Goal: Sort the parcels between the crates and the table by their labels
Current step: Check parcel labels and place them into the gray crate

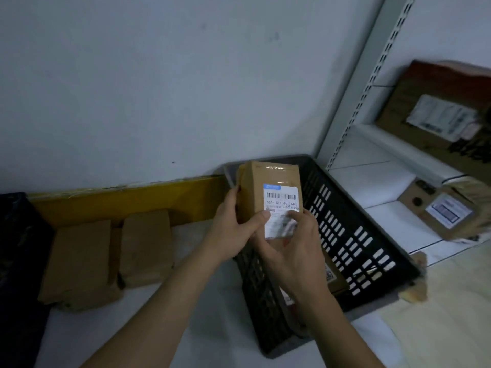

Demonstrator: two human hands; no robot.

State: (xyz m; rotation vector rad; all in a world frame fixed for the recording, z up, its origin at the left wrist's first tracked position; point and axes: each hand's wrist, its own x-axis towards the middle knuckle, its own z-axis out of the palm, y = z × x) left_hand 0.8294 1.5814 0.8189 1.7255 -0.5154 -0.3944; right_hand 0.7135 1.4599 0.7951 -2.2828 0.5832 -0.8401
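Mid-sort from what I see. Both hands are on one small cardboard parcel (268, 192), held upright above the black slotted crate (353, 235), label side facing the camera. Left hand (233, 229) wraps the parcel's left edge, thumb across the front just below the barcode. Right hand (295, 251) holds the lower right, fingers curled round the bottom edge and partly covering the white shipping label (281, 208). Both grips are closed on the box, neither hand free.

I judge this as the label-read step: barcode and a code line are visible, the lower text is blurred and half hidden by fingers, so I can't tell which destination it maps to.

Done so far, judging by layout: two brown parcels (79, 261) and (147, 245) lie flat on the white table (207, 328) at 9 o'clock from the held box, touching or nearly touching each other, against the yellow back rail (127, 200). I take those as already placed.

Left to do: at least one more parcel (333, 277) sits in the crate at about 5 o'clock from the held box, mostly hidden behind my right forearm. Total count in there I can't tell. A second dark crate (16, 248) shows at the far 9 o'clock edge, contents not visible.

Labelled boxes on the metal shelving (382, 144) at 2–3 o'clock; whether they are part of the job is unclear.
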